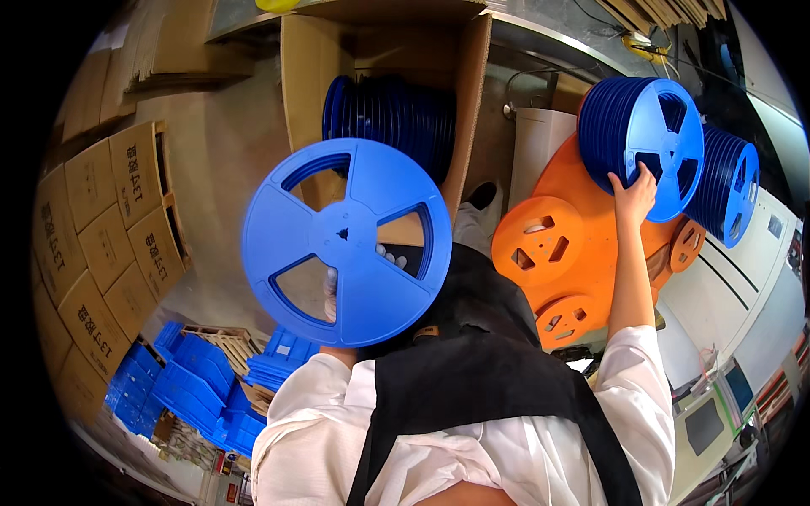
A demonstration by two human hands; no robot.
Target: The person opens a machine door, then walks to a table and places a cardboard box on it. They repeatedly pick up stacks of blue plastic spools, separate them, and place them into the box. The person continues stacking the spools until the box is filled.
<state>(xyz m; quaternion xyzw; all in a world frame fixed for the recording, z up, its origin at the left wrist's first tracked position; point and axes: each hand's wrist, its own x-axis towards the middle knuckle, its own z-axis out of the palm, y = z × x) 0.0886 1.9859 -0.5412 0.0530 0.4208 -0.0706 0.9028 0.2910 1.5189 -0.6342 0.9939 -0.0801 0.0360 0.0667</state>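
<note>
Several blue plastic reels (371, 169), stacked face to face, are in my left hand (330, 295) in front of my body. The front reel has three wide cutouts and a small centre hole. Grey-gloved fingers of that hand show through the cutouts; the rest is hidden behind the reels. My right hand (634, 192), ungloved, grips the lower rim of a blue reel (648, 126) at the front of a stack at the right. Its thumb lies at the rim and its fingers reach to a cutout. This stack sits at an orange stand (582, 253) with round slotted discs.
An open cardboard box (474, 93) ahead holds a row of blue reels (396, 114). Another blue reel stack (732, 190) is at the far right. Stacked cartons (105, 249) on a pallet and blue plastic bins (198, 384) stand at the left. A white machine (717, 278) is at the right.
</note>
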